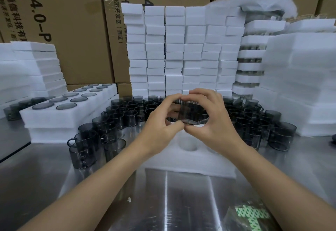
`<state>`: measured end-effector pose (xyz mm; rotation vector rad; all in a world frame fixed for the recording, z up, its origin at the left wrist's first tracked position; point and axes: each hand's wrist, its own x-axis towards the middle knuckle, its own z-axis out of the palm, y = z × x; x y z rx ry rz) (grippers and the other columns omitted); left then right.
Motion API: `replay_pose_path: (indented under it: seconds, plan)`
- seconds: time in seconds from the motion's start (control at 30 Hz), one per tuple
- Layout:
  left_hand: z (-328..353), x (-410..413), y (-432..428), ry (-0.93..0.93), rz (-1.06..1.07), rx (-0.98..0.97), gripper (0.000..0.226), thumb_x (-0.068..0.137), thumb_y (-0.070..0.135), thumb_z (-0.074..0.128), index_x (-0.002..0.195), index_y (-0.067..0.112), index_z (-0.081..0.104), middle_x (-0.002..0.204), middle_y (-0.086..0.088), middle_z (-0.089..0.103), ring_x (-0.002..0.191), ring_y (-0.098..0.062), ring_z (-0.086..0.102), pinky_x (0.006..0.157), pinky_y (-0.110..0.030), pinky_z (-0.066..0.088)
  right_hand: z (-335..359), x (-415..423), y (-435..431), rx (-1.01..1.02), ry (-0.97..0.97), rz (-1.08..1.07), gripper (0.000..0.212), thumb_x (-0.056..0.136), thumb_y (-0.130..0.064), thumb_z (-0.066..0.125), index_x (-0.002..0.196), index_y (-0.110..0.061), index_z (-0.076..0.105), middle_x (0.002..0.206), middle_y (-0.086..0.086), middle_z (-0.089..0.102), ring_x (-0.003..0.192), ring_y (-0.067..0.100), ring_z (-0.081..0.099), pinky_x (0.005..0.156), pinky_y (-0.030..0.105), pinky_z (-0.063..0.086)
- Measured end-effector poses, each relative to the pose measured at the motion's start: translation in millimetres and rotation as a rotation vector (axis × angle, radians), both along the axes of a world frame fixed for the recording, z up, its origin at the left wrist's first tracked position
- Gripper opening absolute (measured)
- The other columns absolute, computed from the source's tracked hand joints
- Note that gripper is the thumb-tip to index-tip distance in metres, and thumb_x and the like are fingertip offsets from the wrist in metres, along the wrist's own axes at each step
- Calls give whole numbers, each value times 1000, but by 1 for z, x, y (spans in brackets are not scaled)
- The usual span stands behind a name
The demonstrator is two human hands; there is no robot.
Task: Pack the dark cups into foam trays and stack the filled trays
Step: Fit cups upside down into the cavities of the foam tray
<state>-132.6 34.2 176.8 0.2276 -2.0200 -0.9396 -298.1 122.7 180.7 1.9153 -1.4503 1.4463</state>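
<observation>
A right hand (209, 116) wraps a dark cup (189, 111) while the left hand (161, 121) pinches its lower edge, just above an unfilled foam tray (190, 159). Lowered askew, the cup could snag the rim of a pocket (187, 144) and tear foam.

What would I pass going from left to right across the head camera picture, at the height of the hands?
filled tray → left hand → cup held by both hands → right hand → foam stack
</observation>
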Motion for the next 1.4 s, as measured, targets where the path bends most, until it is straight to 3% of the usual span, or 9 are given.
replay_pose_path:
  seconds: [0.1,0.27,0.53,0.67,0.73,0.97,1.07,1.23,1.4]
  plan:
    - [5,-5,8,91,-112,215,54,90,22,72,141,24,55,111,-8,77,96,-13,70,78,-24,52,1,2,1,-32,3,50,55,71,-22,86,124,-16,73,124,-6,66,121,11,57,108,39,45]
    - [7,-3,3,57,-121,373,57,87,37,80,139,30,59,106,-1,80,92,-13,71,82,-35,52,1,3,3,15,-131,106,62,75,-18,96,130,-18,66,117,-14,72,111,14,69,97,44,55]
    - [15,1,-7,38,-282,618,66,82,49,71,143,27,60,108,-7,76,91,-21,73,75,-32,57,1,0,4,-17,-178,134,71,74,-26,98,134,-25,59,114,-8,74,114,17,69,101,28,52]
    - [12,1,-14,20,-153,585,31,106,36,52,132,28,67,108,-6,80,91,-21,76,75,-33,59,1,-1,2,-20,-175,113,71,75,-33,95,135,-28,59,116,-10,73,118,15,68,105,25,48]
    - [9,0,-17,11,-38,591,27,111,29,49,130,23,68,111,-8,81,95,-22,79,77,-35,58,0,-3,2,-1,-183,105,70,75,-37,93,136,-31,58,117,-9,73,120,16,67,107,28,48]
    - [10,2,-20,-13,-32,594,30,106,44,62,126,25,72,114,-4,81,104,-23,79,80,-36,58,0,-10,0,172,-135,48,69,80,-27,92,139,-33,58,125,-17,69,128,9,59,114,43,43]
    - [4,-1,-18,-55,56,429,24,101,31,74,125,26,73,110,-5,80,100,-19,80,80,-35,62,1,-14,-1,250,-61,24,69,80,-24,92,141,-30,59,130,-22,67,131,7,55,117,47,38]
    - [-1,-1,-23,-42,174,310,20,91,13,85,108,14,75,89,-4,80,88,-19,81,72,-31,65,-1,-21,-6,354,4,-36,65,84,-18,89,139,-35,60,132,-26,62,128,3,51,115,37,41]
    - [-7,0,-29,-143,183,202,19,86,15,90,95,13,74,84,-4,78,80,-16,76,76,-38,65,-6,-28,-8,520,-87,-2,74,76,-43,94,141,-43,58,134,-20,65,125,0,61,112,38,50]
